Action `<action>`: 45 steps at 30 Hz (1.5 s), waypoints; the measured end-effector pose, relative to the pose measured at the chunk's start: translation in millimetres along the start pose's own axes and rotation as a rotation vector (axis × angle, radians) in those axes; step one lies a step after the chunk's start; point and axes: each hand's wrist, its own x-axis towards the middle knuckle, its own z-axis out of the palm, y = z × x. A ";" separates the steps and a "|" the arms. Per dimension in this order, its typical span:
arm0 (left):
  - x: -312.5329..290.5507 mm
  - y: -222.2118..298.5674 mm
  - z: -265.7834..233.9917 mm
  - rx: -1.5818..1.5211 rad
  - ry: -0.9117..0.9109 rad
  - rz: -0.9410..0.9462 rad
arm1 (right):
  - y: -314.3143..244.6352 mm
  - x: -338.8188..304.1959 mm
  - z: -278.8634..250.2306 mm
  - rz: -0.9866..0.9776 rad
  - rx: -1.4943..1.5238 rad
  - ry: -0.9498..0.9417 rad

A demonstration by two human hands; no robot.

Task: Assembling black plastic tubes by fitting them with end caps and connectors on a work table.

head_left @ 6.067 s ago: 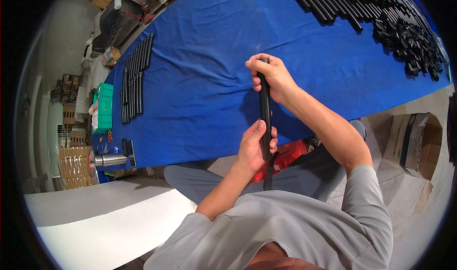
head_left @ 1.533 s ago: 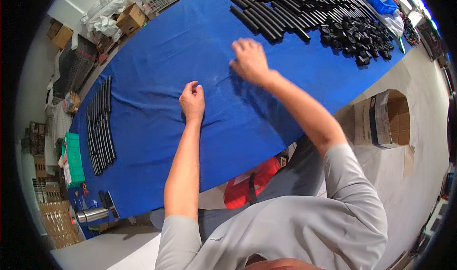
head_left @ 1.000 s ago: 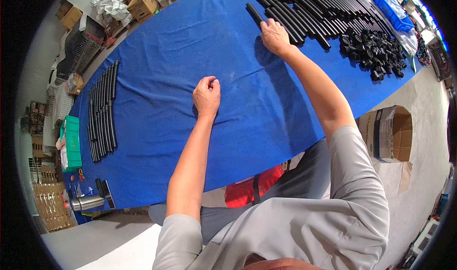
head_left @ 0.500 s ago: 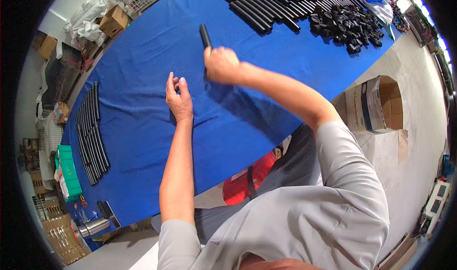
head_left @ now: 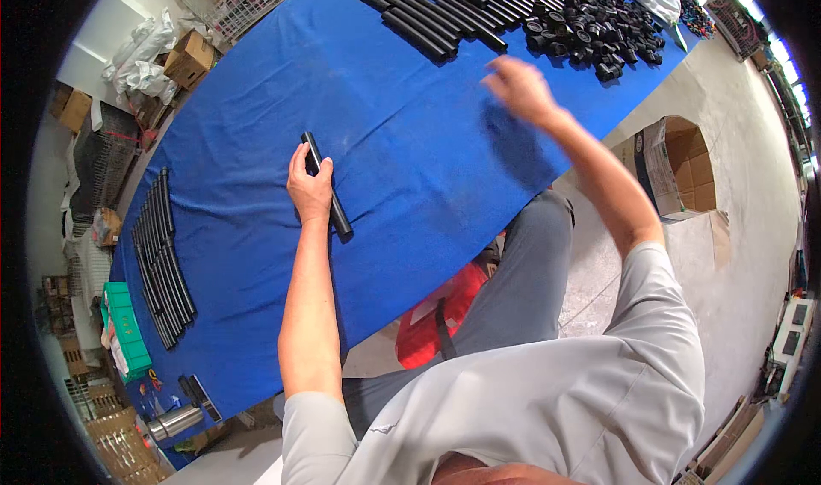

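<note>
My left hand point(head_left: 310, 186) is closed round a black tube point(head_left: 339, 215) over the middle of the blue-covered table. The tube slants, its upper end poking out past my fingers and its lower end beside my wrist. Farther right, my right hand point(head_left: 522, 90) reaches over the cloth just short of a heap of small black caps point(head_left: 599, 40). Motion blurs its fingers, so whether they grip anything cannot be made out. Behind and left of the caps lie many black tubes point(head_left: 419, 27) side by side.
A group of black tubes point(head_left: 162, 258) lies along the table's left side on the blue cloth point(head_left: 248, 143). Near it stand a green bin point(head_left: 126, 329) and a steel flask point(head_left: 175, 422). An open cardboard box point(head_left: 680, 168) rests on the floor at right.
The tube has passed from my right hand into my left, which was open beside it. My right hand has swung away to the right, toward the caps.
</note>
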 end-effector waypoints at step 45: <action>18.5 28.5 -19.7 0.506 -0.207 -0.238 | -156.5 -34.7 66.2 -0.186 0.484 -0.291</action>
